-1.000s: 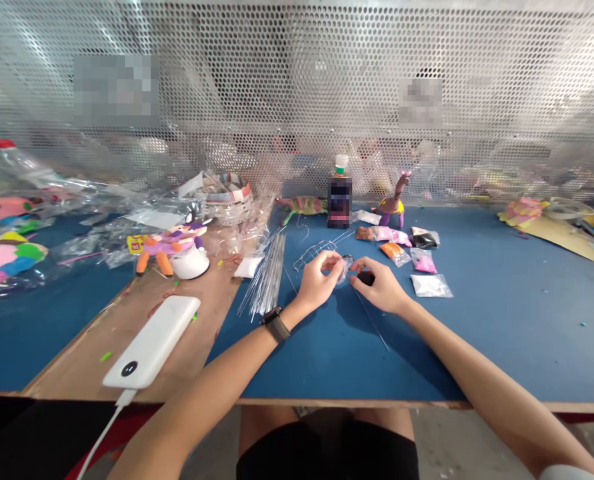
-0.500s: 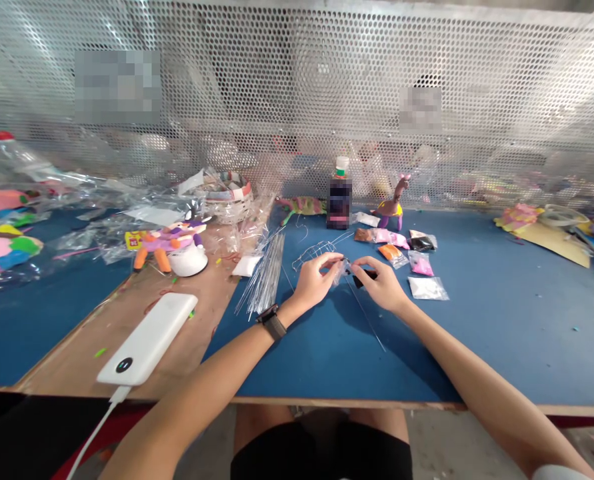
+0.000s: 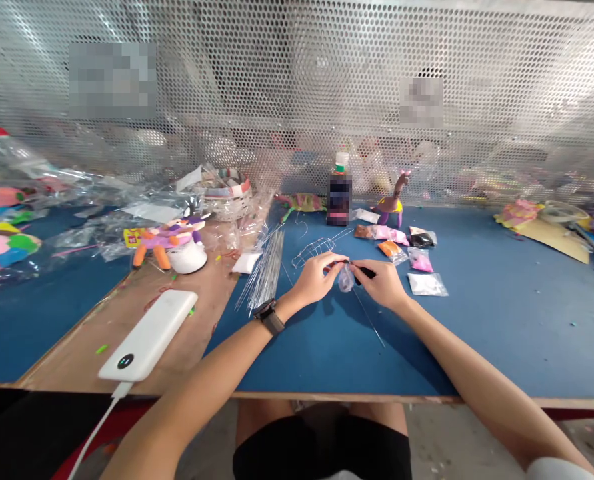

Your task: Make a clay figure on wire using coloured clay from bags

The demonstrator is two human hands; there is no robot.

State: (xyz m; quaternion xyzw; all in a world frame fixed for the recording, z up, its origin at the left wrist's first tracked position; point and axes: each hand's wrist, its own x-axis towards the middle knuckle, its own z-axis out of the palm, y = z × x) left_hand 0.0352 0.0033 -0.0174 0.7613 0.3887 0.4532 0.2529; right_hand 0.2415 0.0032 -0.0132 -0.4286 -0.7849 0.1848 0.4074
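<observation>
Grip: left hand [image 3: 317,279] pinches bag [image 3: 346,279]; right hand [image 3: 383,285] holds black lump [image 3: 367,272] | bag: clear, crumpled, dangling

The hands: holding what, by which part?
Left hand and right hand pinch a clear bag by its upper end; the right also holds something black, where unclear.

The small bag [image 3: 346,279] between my left grip [image 3: 317,279] and right grip [image 3: 381,283] is thin, clear plastic, glossy and wrinkled. To my left I see bare metal in the shiny, slender wires [image 3: 267,273]. My counter [image 3: 501,320] is smooth and faintly sheened; the power bank [image 3: 151,333], smooth plastic. The long-necked figurine [image 3: 393,202] looks like matt clay, and the panel [image 3: 297,73] facing me is perforated, silvery metal.
</observation>
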